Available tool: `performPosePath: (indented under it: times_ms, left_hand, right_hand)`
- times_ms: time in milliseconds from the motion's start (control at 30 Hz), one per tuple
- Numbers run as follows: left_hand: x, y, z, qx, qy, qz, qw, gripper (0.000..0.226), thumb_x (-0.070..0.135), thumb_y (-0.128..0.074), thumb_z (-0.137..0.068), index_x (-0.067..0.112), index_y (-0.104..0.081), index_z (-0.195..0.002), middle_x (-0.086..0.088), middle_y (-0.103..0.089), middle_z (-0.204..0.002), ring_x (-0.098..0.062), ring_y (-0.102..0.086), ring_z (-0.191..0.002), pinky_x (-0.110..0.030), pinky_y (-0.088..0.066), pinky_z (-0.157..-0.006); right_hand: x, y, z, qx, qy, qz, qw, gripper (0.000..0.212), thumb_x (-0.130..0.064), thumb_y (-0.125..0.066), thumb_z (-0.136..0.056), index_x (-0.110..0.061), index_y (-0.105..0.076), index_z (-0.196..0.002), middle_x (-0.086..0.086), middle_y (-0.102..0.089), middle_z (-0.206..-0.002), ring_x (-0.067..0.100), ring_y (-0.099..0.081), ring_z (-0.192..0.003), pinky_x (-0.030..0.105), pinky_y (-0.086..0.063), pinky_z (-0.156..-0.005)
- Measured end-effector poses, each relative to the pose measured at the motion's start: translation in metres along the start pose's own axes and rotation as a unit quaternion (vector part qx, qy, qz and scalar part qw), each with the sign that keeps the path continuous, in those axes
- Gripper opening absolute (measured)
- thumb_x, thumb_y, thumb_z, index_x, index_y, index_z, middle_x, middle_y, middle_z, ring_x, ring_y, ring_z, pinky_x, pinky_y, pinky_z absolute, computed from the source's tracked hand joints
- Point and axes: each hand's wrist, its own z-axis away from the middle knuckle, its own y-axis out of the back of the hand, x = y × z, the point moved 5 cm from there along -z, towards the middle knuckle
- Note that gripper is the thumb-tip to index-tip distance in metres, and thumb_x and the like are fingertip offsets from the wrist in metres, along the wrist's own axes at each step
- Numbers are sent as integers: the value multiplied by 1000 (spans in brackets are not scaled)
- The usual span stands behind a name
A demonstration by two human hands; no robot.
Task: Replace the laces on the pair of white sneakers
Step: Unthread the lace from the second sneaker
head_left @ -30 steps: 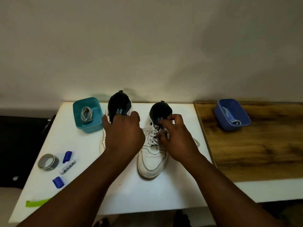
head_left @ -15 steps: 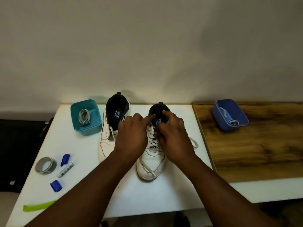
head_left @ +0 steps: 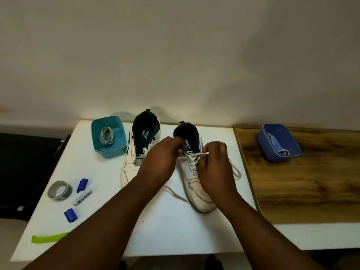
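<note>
While my two hands work at the top of the right-hand white leather sneaker (head_left: 196,184), its toe points toward the near edge of the white tabletop (head_left: 167,236) and its dark blue collar toward the wall. My left hand (head_left: 161,158) has its fingers curled at the tongue, pinching there; whether it grips the tongue or a lace strand I cannot tell. My right hand (head_left: 214,164) pinches the white flat lace (head_left: 192,155) by its tip just past the top eyelets, fingers pressed together round it. One loose end of that lace trails across the tabletop toward the near edge, between the shoes, and another loops out beside my right wrist, close to the right edge of the white top.

Just beside it to the left stands the other white leather sneaker (head_left: 134,156), with no lace visible in its eyelets, its heel near the far edge. A teal plastic tub (head_left: 115,151) sits at the far left corner holding a coiled grey lace (head_left: 106,136). Along the left edge lie a grey roll of tape (head_left: 60,190), a small white tube (head_left: 82,196) and two blue caps (head_left: 82,185), and a lime-green strip (head_left: 48,238) lies by the near left corner. Bare white surface stretches between the toes and the near edge.

Touching the right edge is a brown wooden table (head_left: 311,188), with a blue plastic tub (head_left: 292,154) at its far edge holding more laces (head_left: 280,152); most of its surface lies bare.
</note>
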Motion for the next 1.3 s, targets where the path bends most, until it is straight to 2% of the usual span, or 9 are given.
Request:
performPosePath:
  times_ms: [100, 233, 333, 467, 567, 667, 967, 1167, 1300]
  left_hand:
    - [0, 2, -1, -11, -11, 8, 1000, 10, 18, -57, -100, 22, -64, -107, -1, -59, -93, -21, -58, -81, -34, -45, -70]
    - [-2, 2, -3, -15, -11, 4, 1000, 10, 21, -57, -100, 23, -64, -107, 0, -59, -93, -20, -57, -82, -35, -45, -71]
    - [-5, 4, -4, -13, -3, -3, 1000, 9, 19, -56, -100, 25, -63, -102, 2, -59, -92, -21, -58, -83, -34, -45, -70]
    - [-5, 8, -3, -8, -9, -1, 1000, 11, 20, -56, -100, 28, -64, -104, 4, -63, -98, -17, -59, -88, -33, -46, -75]
    - [0, 7, 0, -3, -26, -9, 1000, 14, 30, -52, -103, 27, -62, -111, 4, -63, -102, -15, -58, -89, -33, -47, -75]
    - [2, 5, 1, -7, -30, -10, 999, 24, 33, -50, -104, 28, -60, -125, 1, -63, -108, -18, -60, -95, -34, -48, -79]
    - [8, 0, 2, -50, -32, -40, 997, 24, 26, -55, -101, 34, -66, -121, -3, -56, -110, -24, -62, -97, -38, -53, -80]
    - [1, 7, 2, -27, -23, -43, 998, 24, 23, -57, -100, 30, -71, -118, -2, -61, -108, -22, -62, -96, -30, -44, -76]
    - [2, 5, 1, -18, -21, -34, 999, 23, 22, -58, -100, 28, -72, -118, -3, -62, -106, -22, -62, -95, -26, -38, -74]
  right_hand:
    - [-7, -8, -3, -80, 64, 78, 992, 48, -11, -60, -95, -28, -53, -140, 4, -25, -161, 26, -40, -138, 37, -49, -104]
    - [-8, -3, -3, -29, 99, 73, 992, 23, -10, -61, -92, -21, -73, -109, 5, -49, -146, 24, -40, -135, 38, -43, -109]
    - [21, 8, -10, 74, -55, -105, 990, 20, -4, -58, -91, -18, -72, -90, 3, -58, -123, 9, -55, -110, 14, -43, -93]
    - [44, 7, -13, 63, -236, -219, 945, 22, -15, -54, -91, -28, -70, -85, 6, -61, -119, 17, -63, -100, 29, -49, -87]
    - [15, 7, -10, -7, -78, -104, 991, 26, -28, -53, -100, -35, -64, -123, 2, -38, -150, 21, -39, -139, 30, -35, -106]
    - [-2, -4, -7, -35, 86, 110, 990, 21, -31, -59, -100, -36, -68, -118, 1, -34, -161, 30, -17, -154, 51, -18, -120]
    - [4, 8, -12, 13, 42, 139, 989, 10, -15, -62, -95, -22, -68, -99, 8, -54, -138, 31, -43, -132, 50, -30, -112]
    - [57, 35, -18, 156, -282, -64, 945, 13, -28, -46, -106, -22, -54, -113, 14, -47, -135, 38, -53, -120, 54, -43, -102]
    - [14, 17, -15, 51, 6, 34, 998, 31, -34, -58, -99, -32, -63, -130, 4, -37, -154, 29, -28, -146, 51, -26, -116]
